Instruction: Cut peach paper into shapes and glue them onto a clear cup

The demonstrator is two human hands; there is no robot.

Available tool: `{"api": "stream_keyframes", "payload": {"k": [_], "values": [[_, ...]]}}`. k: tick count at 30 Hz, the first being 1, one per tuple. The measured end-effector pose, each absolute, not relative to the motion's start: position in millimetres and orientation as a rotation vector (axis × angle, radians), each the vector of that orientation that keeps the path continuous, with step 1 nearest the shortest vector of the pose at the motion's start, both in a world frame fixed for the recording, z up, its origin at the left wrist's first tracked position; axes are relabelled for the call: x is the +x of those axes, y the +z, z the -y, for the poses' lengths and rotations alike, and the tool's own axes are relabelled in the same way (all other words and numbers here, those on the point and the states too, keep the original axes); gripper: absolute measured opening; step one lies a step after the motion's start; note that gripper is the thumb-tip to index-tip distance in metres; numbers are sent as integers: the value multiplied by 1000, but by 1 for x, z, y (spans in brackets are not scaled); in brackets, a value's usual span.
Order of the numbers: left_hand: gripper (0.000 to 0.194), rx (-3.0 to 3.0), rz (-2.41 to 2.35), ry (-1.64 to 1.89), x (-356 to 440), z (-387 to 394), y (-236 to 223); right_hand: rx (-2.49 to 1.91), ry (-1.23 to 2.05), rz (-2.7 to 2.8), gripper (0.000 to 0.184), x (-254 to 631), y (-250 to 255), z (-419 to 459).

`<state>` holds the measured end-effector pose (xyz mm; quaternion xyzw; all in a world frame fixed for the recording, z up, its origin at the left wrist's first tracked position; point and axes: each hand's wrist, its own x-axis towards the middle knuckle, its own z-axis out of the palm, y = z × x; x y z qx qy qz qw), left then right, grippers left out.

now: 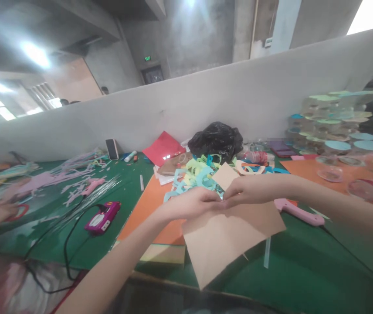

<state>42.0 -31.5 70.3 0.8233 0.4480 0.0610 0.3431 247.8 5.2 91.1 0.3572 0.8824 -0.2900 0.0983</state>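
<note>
A sheet of brown paper (234, 244) is held above the desk (307, 266) near the middle of its front edge, tilted, with one corner pointing down toward that edge. The left hand (204, 201) and the right hand (239, 189) meet at its upper part, each grip pinched on the paper with the fingertips together. A smaller brown flap (226, 175) shows just behind the right hand; whether it belongs to the same sheet cannot be told. A clear strip (267, 253) pokes out below the paper, whose left side overlaps an orange sheet (171, 231). Close behind the hands, a heap of coloured paper scraps (201, 170) crowds the space, backed by a black plastic bag (217, 139) and a red sheet (163, 148) toward the desk's far edge. A pink glue gun (299, 212) lies just beside the paper, next to the right forearm, its cord running toward the front right corner. Left of the orange sheet sit a purple socket block (103, 218) and another pink glue gun (91, 186). At the left edge, a co-worker's hand (1, 213) is at red-handled scissors (19, 212). Clear cups with paper discs (330, 126) are stacked toward the far right corner.
</note>
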Motion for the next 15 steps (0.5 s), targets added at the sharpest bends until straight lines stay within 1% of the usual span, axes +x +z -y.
{"api": "stream_keyframes", "payload": {"k": [4, 10, 15], "values": [[37, 2198, -1155, 278, 41, 39, 78, 1058, -979, -2691, 45, 261, 89, -6], [34, 2207, -1227, 319, 29, 33, 76, 1136, -910, -2759, 47, 279, 91, -17], [35, 2175, -1313, 317, 10, 31, 74, 1235, -1002, -2711, 52, 295, 87, -23]]}}
